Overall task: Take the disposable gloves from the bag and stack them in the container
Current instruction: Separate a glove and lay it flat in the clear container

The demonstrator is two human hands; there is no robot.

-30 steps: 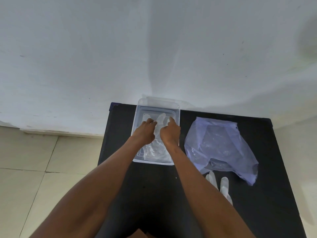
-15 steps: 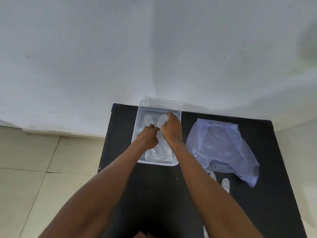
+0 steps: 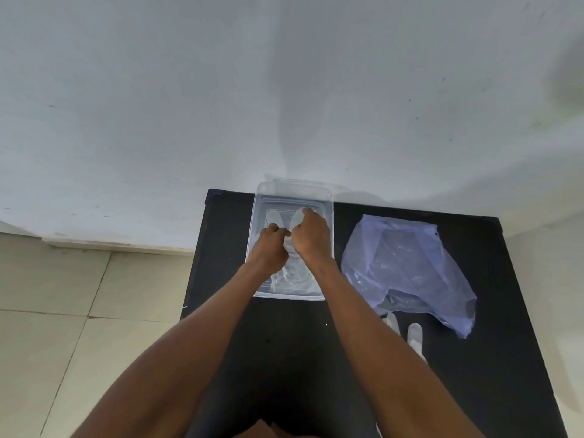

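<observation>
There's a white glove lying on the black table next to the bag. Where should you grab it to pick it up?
Probably by its fingers. The loose glove lies flat on the table, near the bag, with two fingers pointing toward the bag; the right forearm hides its cuff. Come from above on the right side and pinch one finger, since flat thin film gives little else to grip.
</observation>
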